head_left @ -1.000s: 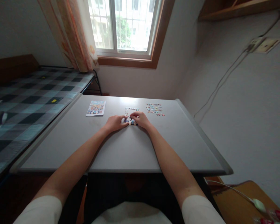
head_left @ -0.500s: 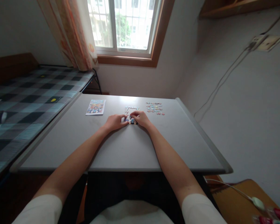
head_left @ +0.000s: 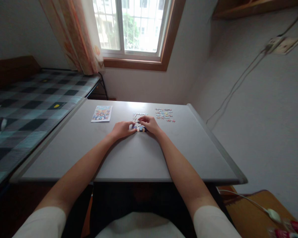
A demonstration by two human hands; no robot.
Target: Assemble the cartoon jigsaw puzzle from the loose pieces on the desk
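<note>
A partly assembled jigsaw puzzle (head_left: pixel 141 129) lies flat on the grey table, its border joined around a gap in the middle. My left hand (head_left: pixel 123 129) rests at its lower left edge, thumb and fingers apart, touching the side of the puzzle. Over the puzzle's right part, my right hand (head_left: pixel 150 124) pinches a small dark jigsaw piece (head_left: pixel 138 121) between thumb and forefinger. That hand hides much of the right border. Loose jigsaw pieces (head_left: pixel 165 114) lie in rows to the right, beyond my right hand.
A colourful picture sheet (head_left: pixel 101 113) lies at the table's back left. The table (head_left: pixel 136 158) has raised edges at both sides. A bed with a checked cover (head_left: pixel 39 99) stands at the left, a wooden stool (head_left: pixel 258 205) at the lower right. Cables (head_left: pixel 234 91) hang along the right wall.
My right hand has shifted slightly up and away, with the jigsaw piece raised toward the puzzle's middle gap. More of the lower assembled part shows. My left hand stays put.
</note>
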